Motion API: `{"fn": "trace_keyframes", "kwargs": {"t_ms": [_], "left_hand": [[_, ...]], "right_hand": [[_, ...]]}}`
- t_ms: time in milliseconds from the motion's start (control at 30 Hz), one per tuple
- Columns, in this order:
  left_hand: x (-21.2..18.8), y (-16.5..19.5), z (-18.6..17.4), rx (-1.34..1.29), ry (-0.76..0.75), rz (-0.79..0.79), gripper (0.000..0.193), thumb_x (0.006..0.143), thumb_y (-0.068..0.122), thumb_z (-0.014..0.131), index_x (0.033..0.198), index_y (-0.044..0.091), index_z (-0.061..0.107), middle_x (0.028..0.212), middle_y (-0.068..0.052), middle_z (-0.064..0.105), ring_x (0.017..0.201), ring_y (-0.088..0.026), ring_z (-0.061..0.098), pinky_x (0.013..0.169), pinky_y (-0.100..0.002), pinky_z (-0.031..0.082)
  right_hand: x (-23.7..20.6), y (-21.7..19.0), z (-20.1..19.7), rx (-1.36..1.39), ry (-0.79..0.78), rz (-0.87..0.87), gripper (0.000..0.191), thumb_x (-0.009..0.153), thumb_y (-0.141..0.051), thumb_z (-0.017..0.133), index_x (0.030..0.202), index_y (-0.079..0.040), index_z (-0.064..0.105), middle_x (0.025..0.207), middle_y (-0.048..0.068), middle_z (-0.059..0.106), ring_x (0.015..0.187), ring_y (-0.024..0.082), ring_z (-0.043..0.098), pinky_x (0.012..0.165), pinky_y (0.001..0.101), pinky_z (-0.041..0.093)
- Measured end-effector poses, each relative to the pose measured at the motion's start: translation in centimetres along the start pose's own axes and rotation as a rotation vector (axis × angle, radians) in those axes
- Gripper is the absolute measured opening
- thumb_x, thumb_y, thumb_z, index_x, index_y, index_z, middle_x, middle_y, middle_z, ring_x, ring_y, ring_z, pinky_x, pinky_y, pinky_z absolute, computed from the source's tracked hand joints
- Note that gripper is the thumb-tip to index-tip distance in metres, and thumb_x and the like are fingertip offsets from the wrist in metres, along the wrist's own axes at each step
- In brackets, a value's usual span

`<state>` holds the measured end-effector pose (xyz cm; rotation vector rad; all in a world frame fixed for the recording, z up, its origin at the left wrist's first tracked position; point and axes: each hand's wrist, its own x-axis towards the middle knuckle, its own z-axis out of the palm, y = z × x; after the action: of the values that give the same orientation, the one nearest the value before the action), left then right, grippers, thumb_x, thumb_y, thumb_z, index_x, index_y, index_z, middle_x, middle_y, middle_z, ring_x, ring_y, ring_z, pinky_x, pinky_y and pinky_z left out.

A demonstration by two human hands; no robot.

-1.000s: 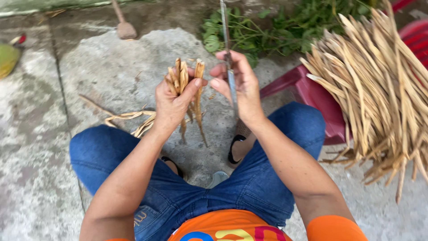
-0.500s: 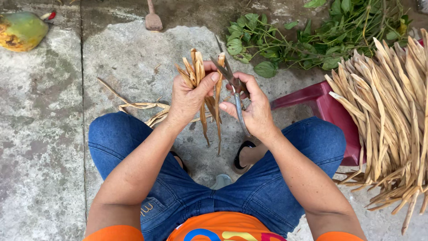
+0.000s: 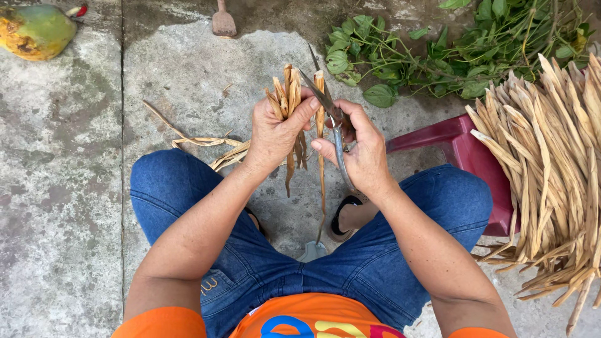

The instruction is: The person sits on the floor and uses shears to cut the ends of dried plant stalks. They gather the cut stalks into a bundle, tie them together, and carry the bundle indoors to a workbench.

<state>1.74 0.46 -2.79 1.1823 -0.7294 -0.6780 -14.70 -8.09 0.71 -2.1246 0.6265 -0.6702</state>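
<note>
The left hand (image 3: 275, 134) is gripping a bundle of strips (image 3: 289, 100) beside the knife (image 3: 332, 122) (clenched in the right hand (image 3: 363, 156)), whose blade is risking a slip into the left thumb.

An outdoor yard: stained concrete ground (image 3: 62, 188), leafy cuttings (image 3: 451, 50), heaped dried stalks (image 3: 551, 163).

Soft, even daylight lights the scene brightly, with faint shadows, no glare, and sharp focus throughout.
</note>
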Motion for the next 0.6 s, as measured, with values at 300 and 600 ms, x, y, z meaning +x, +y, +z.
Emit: {"fn": "trace_keyframes", "kwargs": {"t_ms": [300, 600], "left_hand": [[-0.1, 0.2, 0.2, -0.017, -0.005, 0.005, 0.019, 0.099, 0.019, 0.074, 0.108, 0.002, 0.074, 0.086, 0.001, 0.072, 0.07, -0.004, 0.063, 0.06, -0.021, 0.054], [0.0, -2.8, 0.6, -0.119, -0.021, 0.062, 0.024, 0.1, 0.019, 0.073, 0.117, 0.002, 0.071, 0.1, -0.002, 0.075, 0.089, -0.007, 0.071, 0.076, -0.025, 0.062]], "right_hand": [[-0.3, -0.8, 0.0, 0.07, 0.032, 0.028, 0.058, 0.082, -0.029, 0.091, 0.128, -0.005, 0.066, 0.09, -0.002, 0.069, 0.078, 0.003, 0.058, 0.068, 0.0209, 0.051], [-1.0, 1.5, 0.6, 0.179, 0.043, 0.093, 0.045, 0.089, -0.014, 0.088, 0.126, -0.004, 0.066, 0.093, -0.002, 0.065, 0.08, 0.004, 0.056, 0.071, 0.0203, 0.048]]}}
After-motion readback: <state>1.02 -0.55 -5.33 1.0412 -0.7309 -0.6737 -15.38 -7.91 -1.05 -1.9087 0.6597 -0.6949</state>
